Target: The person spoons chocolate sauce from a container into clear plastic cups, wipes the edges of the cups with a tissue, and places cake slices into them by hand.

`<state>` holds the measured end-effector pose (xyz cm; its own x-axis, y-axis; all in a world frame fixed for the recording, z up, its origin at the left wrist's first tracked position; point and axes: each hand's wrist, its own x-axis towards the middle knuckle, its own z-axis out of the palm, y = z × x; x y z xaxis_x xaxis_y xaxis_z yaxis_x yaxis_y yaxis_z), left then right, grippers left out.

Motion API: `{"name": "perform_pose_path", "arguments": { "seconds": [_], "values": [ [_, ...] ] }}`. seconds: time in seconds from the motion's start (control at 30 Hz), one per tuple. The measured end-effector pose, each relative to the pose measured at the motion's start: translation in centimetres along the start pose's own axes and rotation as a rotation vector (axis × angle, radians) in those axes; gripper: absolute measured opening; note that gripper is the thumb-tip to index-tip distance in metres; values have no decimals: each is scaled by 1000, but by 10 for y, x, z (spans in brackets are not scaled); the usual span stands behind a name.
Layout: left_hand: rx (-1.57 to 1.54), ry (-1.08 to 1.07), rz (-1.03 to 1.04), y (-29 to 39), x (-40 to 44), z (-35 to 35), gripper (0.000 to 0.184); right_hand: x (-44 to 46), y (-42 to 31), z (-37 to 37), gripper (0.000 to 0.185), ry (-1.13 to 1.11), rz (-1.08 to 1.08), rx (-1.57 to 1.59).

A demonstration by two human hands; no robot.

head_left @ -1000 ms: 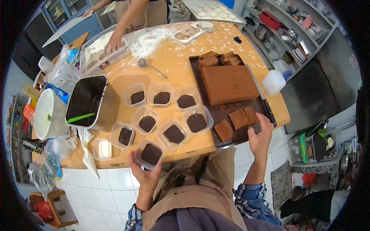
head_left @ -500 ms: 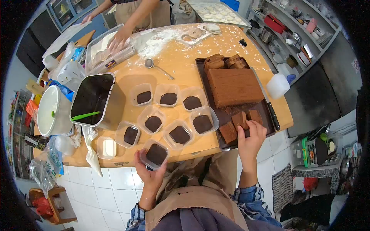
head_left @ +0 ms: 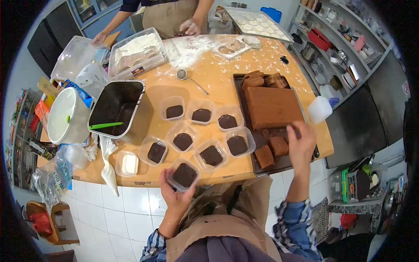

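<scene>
My left hand [head_left: 176, 196] is closed round a clear square cup [head_left: 184, 174] with a dark brown layer in its bottom, at the table's front edge. Several similar cups [head_left: 211, 155] stand just behind it. To the right lies a dark tray [head_left: 286, 164] bearing a large brown cake block [head_left: 274, 107], cut pieces behind it and two small cake pieces [head_left: 264, 156] in front. Above the tray's right part is my right hand [head_left: 302, 142], its thumb and forefinger curved near the block's front corner; whether anything is between them is hidden.
A deep metal container [head_left: 114, 107] with a green spatula, a white bucket [head_left: 65, 117], a piping bag [head_left: 109, 168] and a small white-filled box [head_left: 127, 164] stand left. A sieve spoon [head_left: 182, 74] lies farther back. Another person's hand [head_left: 190, 27] is across the floury table.
My right hand has moved from the small front cake pieces up and right toward the block. One front piece no longer shows. The other person's hand has left the flour box.
</scene>
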<state>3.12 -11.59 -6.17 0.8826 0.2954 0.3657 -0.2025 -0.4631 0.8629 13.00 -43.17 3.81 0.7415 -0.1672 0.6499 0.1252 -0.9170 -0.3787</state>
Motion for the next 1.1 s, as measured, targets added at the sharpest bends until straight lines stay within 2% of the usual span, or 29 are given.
{"name": "perform_pose_path", "arguments": {
  "seconds": [0.13, 0.2, 0.27, 0.37, 0.47, 0.57, 0.77, 0.97, 1.07, 1.1],
  "values": [
    [30, -3, 42, 0, 1, -2, 86, 87, -1, 23, 24, -222, -140, -30],
    [8, 3, 44, 1, 2, -3, 86, 128, 3, 51, 30, -459, -117, 8],
    [19, -4, 62, 3, 3, -4, 86, 156, 6, 88, 42, -654, 37, 24],
    [41, -5, 77, -3, 1, -4, 87, 175, 15, 142, 57, -584, -44, -21],
    [91, -46, 75, -9, 1, -7, 89, 184, -2, 161, 67, -681, -62, -105],
    [-18, -61, 70, -15, -1, -8, 89, 192, -7, 173, 61, -797, -14, -176],
    [118, -101, 51, -14, 0, -11, 92, 199, 4, 183, 48, -834, -63, -261],
    [85, -2, 98, -17, 0, -5, 84, 201, 6, 181, 49, -789, -53, -189],
    [101, -6, 121, -12, 3, -6, 85, 207, 0, 168, 58, -892, -19, -227],
    [110, -9, 126, -12, 3, -8, 85, 205, 3, 167, 55, -822, -32, -172]
  ]
}}
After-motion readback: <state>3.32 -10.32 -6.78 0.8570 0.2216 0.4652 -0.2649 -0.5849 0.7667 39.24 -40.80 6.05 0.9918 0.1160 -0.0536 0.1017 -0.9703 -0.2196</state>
